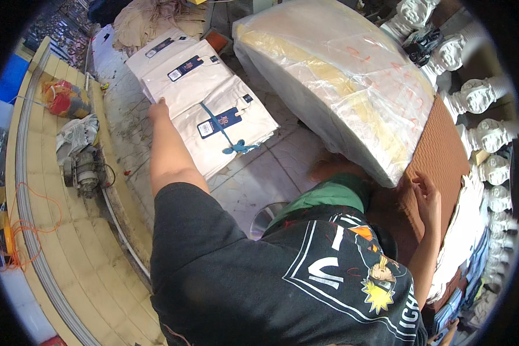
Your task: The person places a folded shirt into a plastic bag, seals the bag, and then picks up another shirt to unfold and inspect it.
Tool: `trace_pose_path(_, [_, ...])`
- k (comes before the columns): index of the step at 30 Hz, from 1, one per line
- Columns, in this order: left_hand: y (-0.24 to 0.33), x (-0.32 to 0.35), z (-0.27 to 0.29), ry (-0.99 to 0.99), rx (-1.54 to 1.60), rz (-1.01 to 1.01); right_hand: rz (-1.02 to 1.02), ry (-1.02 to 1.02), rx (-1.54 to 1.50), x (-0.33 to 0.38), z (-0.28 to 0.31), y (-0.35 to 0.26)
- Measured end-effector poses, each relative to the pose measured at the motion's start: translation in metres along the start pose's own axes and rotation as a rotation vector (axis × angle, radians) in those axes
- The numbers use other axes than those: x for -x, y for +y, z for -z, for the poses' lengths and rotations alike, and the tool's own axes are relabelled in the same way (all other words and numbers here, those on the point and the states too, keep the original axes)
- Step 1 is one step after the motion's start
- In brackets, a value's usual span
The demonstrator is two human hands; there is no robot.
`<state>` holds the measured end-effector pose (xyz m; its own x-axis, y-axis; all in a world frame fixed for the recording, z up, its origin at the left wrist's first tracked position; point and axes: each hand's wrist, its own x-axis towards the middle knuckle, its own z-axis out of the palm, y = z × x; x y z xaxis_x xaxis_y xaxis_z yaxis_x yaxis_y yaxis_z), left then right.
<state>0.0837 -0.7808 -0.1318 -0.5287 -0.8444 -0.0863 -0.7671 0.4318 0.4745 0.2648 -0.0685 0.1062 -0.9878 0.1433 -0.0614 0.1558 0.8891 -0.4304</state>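
My left hand [157, 108] reaches forward and rests on the left edge of a stack of folded white garments [213, 109] lying on the tiled floor. Dark blue tags and a teal ribbon [232, 144] lie on top of the stack. My right hand [425, 195] is down at the right, fingers pressed against a brown textured sheet of cardboard [438, 155] that leans beside a large plastic-wrapped bundle [334, 75]. My black printed shirt fills the lower middle of the view.
A curved tan tiled ledge [69, 242] runs along the left, carrying a small motor [81, 170], crumpled bags and an orange cord [17, 230]. White balusters [478, 109] line the right side. A steel stool seat [265, 218] shows under me.
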Motion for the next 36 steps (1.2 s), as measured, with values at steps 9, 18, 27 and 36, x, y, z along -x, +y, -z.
trace_pose_path(9, [-0.013,-0.006,-0.034,0.108,0.638,0.174,-0.015,-0.016,0.058,-0.005,-0.009,-0.006])
trace_pose_path(18, [-0.007,-0.028,0.001,0.361,0.03,-0.219,-0.041,-0.083,-0.199,0.014,0.013,-0.057])
trace_pose_path(27, [0.241,0.479,0.201,-2.159,0.197,-2.284,0.592,-0.58,-0.747,0.107,0.094,-0.045])
trace_pose_path(36, [0.231,0.653,0.243,-3.05,0.014,-1.604,0.153,-0.331,-0.508,0.195,0.134,0.027])
